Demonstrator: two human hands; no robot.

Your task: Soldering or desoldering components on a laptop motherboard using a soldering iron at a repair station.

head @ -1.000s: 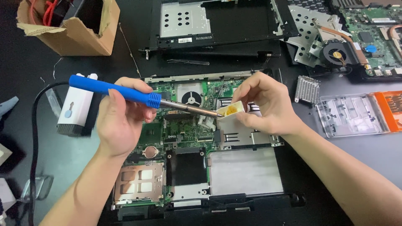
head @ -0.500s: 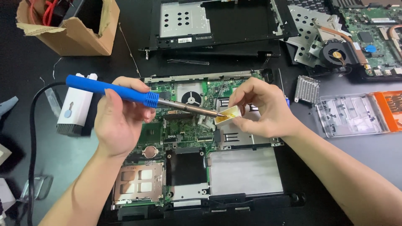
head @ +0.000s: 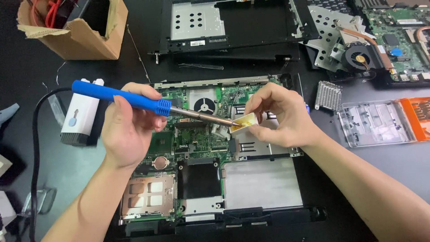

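Note:
My left hand [head: 127,127] grips a blue-handled soldering iron [head: 134,99], held almost level above an opened laptop's green circuit board [head: 197,139]. The iron's metal tip reaches right into a small white tub of yellowish paste [head: 244,123]. My right hand [head: 280,114] holds that tub tilted toward the tip, just above the board's right part. A black cable [head: 36,148] runs from the iron's handle down the left side.
A cardboard box [head: 71,31] stands at the back left, and a white gadget [head: 80,114] lies left of my left hand. Behind are a black laptop shell [head: 242,27], a fan and heatsink assembly [head: 358,56], a second board [head: 403,36], a small finned heatsink [head: 328,95] and a clear plastic case with orange lid [head: 380,123].
The right hand tipped the white tub toward the iron. The iron's tip now sits in the paste. The left hand shifted only slightly.

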